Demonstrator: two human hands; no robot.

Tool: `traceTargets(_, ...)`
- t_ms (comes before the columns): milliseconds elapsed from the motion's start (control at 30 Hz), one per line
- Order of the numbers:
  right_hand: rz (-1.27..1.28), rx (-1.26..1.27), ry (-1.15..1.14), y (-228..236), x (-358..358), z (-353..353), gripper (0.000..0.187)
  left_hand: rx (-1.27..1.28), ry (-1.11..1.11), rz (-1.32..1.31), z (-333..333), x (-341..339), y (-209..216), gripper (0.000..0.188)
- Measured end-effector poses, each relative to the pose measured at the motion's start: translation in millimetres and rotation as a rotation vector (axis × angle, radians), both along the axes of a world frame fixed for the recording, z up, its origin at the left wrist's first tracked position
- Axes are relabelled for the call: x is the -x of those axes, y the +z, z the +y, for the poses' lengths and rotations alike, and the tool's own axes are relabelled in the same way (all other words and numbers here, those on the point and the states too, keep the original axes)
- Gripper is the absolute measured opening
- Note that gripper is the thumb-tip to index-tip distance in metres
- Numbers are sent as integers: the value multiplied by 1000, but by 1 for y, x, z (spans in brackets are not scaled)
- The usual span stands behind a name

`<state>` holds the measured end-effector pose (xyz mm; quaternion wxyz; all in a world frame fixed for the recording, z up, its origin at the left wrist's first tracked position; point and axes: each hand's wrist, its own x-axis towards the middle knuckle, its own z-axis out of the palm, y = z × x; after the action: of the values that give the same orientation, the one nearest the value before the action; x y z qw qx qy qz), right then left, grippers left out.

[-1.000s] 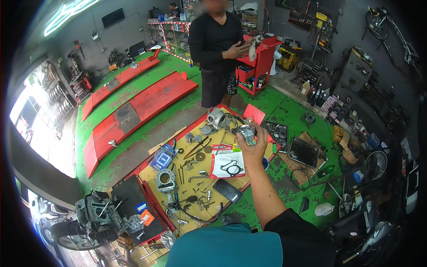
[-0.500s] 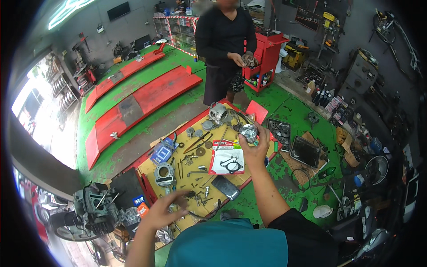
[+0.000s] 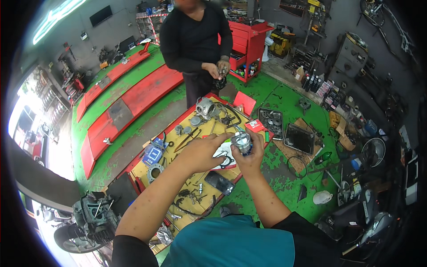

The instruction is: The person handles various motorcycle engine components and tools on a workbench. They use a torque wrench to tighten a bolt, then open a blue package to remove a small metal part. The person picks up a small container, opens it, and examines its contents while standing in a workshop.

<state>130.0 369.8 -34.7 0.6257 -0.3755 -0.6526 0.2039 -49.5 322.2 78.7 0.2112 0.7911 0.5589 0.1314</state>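
Observation:
My right hand (image 3: 250,161) is closed around a shiny silver engine piston (image 3: 241,142), held upright above the right side of the workbench. Close on its left is my left hand (image 3: 205,153), fingers stretched toward the piston; I cannot tell whether the fingertips touch it. Beneath the hands lies a gasket sheet (image 3: 227,161) in its packet, partly covered. A dark smartphone (image 3: 219,183) rests nearer to me. My left forearm partly hides a metal engine cylinder (image 3: 155,171). Toward the far end of the bench sits a cylinder head (image 3: 205,108).
Bolts and small parts (image 3: 191,194) are scattered over the yellow bench top. Across the bench a person in black (image 3: 195,40) handles a metal part. Trays of parts (image 3: 271,121) lie on the green floor at right. An engine (image 3: 93,218) stands at the left.
My left hand has moved up and right, from over the small parts to beside the piston. The piston sits lower in view, still in my right hand. The other person's hands have come together.

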Motion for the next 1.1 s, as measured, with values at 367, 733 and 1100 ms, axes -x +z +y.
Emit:
traceTargets(367, -30, 5, -5, -10, 0, -2, 62, -42, 23, -39, 1, -3, -9, 66)
traceTargets(733, -91, -8, 41, -12, 9, -6, 61, -93, 119, -42, -17, 5, -25, 74)
traceTargets(1100, -53, -25, 173, 12, 32, -15, 58, -40, 183, -89, -35, 22, -19, 76)
